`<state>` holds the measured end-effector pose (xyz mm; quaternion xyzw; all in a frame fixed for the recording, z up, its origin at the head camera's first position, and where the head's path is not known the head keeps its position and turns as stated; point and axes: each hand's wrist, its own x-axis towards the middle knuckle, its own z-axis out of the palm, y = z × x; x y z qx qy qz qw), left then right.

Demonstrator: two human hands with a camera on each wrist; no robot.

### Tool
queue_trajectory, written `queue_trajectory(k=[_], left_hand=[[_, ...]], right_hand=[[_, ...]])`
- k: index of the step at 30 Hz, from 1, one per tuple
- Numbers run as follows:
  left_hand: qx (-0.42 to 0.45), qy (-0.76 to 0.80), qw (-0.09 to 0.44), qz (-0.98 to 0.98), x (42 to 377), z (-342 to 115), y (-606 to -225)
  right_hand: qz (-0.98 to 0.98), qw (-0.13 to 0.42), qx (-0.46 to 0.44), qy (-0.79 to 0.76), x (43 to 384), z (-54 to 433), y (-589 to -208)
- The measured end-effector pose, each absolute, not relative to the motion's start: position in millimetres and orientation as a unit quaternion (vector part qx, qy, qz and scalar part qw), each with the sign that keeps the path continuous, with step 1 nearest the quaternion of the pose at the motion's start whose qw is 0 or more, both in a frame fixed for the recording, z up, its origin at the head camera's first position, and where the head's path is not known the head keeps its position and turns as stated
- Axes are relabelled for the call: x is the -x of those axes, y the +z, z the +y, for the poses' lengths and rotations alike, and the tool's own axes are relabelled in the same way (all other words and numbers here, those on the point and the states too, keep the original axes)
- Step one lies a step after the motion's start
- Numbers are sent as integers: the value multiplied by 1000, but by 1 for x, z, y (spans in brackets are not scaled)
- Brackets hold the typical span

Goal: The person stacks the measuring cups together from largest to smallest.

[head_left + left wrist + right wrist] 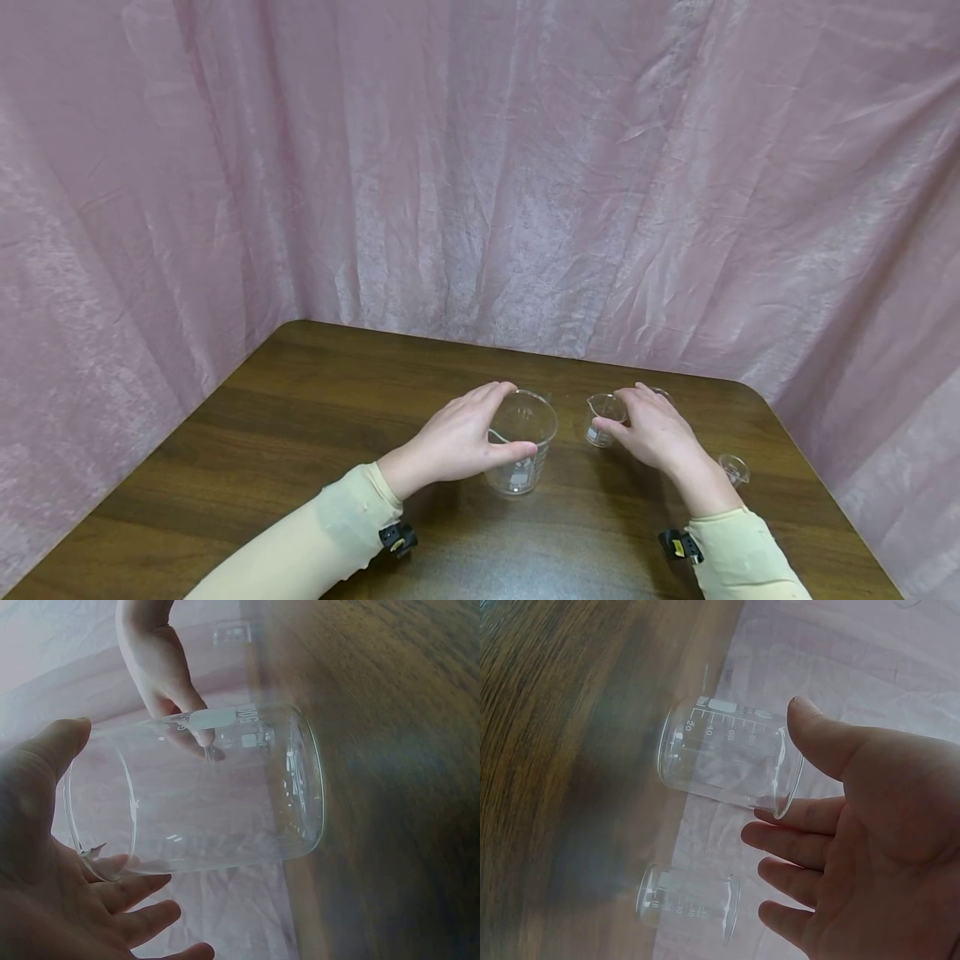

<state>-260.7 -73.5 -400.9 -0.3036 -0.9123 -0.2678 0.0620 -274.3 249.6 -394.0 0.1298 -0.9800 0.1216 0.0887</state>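
Note:
A large clear glass beaker (517, 478) with white markings stands on the wooden table in front of me. My left hand (457, 437) holds it near the rim, thumb on the near side and forefinger on the far side; the other fingers (146, 922) spread loosely. To its right is a smaller graduated beaker (727, 754). My right hand (660, 429) spans its rim, thumb at one side and forefinger at the spout, pinching it lightly. The remaining right fingers (795, 859) point past the glass. Another small beaker (690, 904) stands beyond, mostly hidden by the right hand in the head view.
One more tiny glass beaker (733, 468) sits to the right of my right wrist. The brown table (300, 400) has rounded far corners, and pink curtains (480, 183) hang behind and at both sides of it.

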Motion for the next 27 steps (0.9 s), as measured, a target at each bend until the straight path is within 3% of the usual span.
queue_trajectory(k=[27], left_hand=[[302,-269,61,-913,259,-73,-398]], right_hand=[[-982,80,-120,124,272,244,-390]])
